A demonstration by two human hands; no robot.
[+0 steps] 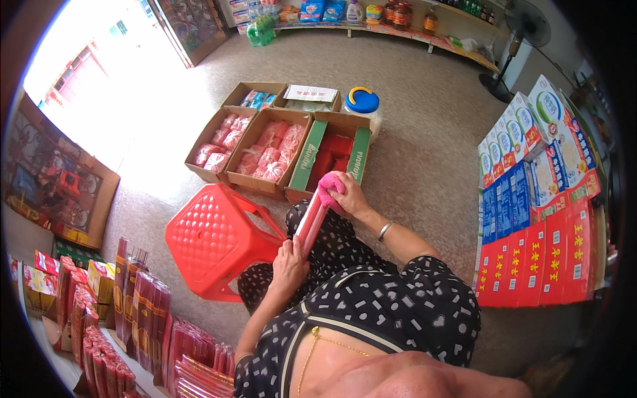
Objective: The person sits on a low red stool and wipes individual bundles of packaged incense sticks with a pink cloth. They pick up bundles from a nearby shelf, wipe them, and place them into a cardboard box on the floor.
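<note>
My right hand (351, 196), with a silver bangle on the wrist, presses a bunched pink cloth (330, 190) against the upper end of a long, narrow pink-red pack (312, 224) with a glossy wrapper. Lower down, my left hand (290, 266) grips the pack's near end. The pack slants above my lap, over patterned black trousers (328, 253). What is inside it I cannot tell. Just left of my knees is a red plastic stool (209, 239). Beyond my right hand sits a green-flapped carton (304, 161) with red packs (336, 145) inside.
Cartons of pink bagged bundles (268, 154) and a blue-lidded plastic jar (362, 102) stand ahead on the floor. Stacked drink boxes (537, 258) line the right. Long red wrapped packs (144, 318) fill the lower-left shelf. A pedestal fan (517, 47) stands far right, an open doorway (124, 74) upper left.
</note>
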